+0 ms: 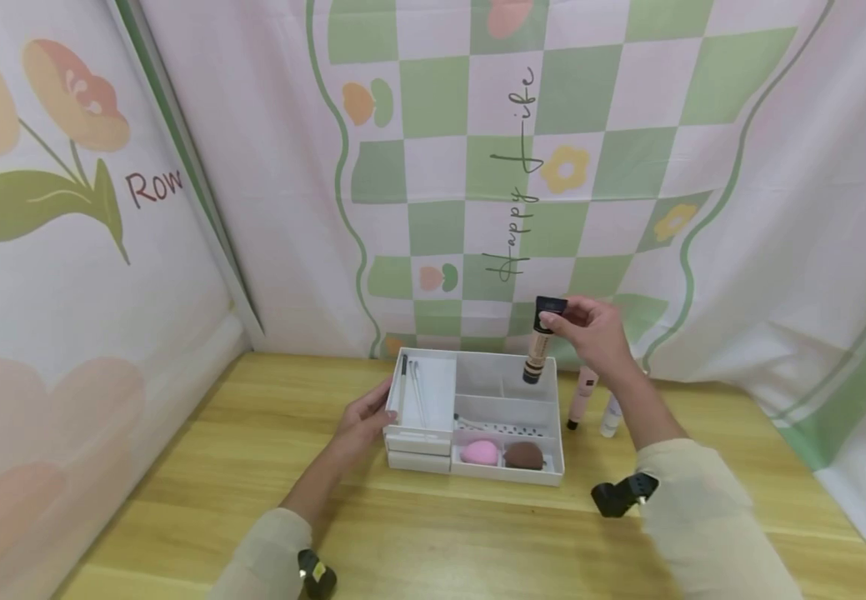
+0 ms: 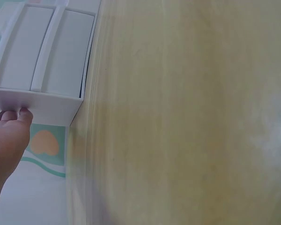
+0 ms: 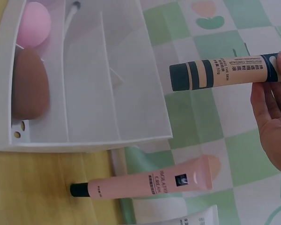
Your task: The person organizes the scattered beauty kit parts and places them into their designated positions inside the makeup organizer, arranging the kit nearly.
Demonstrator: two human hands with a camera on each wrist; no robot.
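Presently, the beige-and-black squeeze tube point(image 1: 541, 346) hangs cap-down, slightly tilted, above the rear compartments of the white plastic organizer point(image 1: 508, 473). Judged risk: lowering off line could catch the black cap point(image 3: 180, 77) on the rim or a divider; uneven pressure from the left hand point(image 1: 361, 423) could slide the organizer on the wood-grain worktop point(image 1: 417, 533). Right arm reaches forward, hand turned inward; the right hand point(image 1: 596, 335) has fingers clamped on the tube's upper end. Left fingers, relaxed, touch the organizer's outer left wall.
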